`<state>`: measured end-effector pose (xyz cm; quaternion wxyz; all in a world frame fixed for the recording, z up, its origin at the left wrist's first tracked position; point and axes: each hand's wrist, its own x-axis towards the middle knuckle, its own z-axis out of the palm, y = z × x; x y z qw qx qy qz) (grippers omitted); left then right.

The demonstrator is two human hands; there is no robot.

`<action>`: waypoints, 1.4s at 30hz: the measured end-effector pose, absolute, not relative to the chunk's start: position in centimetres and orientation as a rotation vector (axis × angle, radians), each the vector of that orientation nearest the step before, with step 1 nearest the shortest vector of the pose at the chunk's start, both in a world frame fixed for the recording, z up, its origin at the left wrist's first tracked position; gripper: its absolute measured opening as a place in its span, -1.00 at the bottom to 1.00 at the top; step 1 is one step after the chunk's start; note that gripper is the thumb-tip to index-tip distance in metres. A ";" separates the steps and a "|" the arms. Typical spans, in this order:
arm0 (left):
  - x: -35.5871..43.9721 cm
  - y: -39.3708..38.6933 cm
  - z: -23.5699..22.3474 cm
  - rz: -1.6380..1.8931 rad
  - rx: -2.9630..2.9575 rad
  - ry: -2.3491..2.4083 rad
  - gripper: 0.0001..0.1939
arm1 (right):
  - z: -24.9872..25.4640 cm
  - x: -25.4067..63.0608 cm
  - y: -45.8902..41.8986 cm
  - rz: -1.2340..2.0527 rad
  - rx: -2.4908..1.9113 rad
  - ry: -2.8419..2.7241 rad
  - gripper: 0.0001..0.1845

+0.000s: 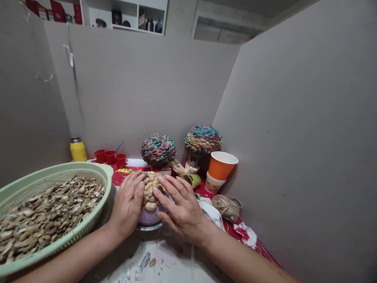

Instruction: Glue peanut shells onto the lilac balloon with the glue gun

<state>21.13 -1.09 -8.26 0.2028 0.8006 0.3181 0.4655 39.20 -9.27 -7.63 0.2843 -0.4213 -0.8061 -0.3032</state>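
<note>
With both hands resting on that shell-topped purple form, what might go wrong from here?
The left hand and right hand might knock the shells out of place on the purple form if any are loose.
The left forearm lies close beside the green basket, so a sideways swing could jog it and spill loose shells.
The orange cup sits tilted on white cups; a bump might topple it.

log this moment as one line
left hand: on peanut shells | right hand: on same shells | beneath shells: purple dome | left side: green basket of loose shells
</note>
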 end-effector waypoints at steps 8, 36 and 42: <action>21.1 -1.1 -8.4 1.298 2.242 0.892 -0.54 | -8.4 39.3 -8.6 -0.539 -1.114 -2.074 -0.42; 21.1 -1.3 -8.3 1.247 2.323 0.899 -0.59 | -6.7 37.0 -7.6 0.158 -1.194 -1.629 -0.39; 21.1 -1.2 -8.2 1.255 2.321 0.894 -0.61 | -6.6 36.8 -7.6 0.214 -1.192 -1.580 -0.37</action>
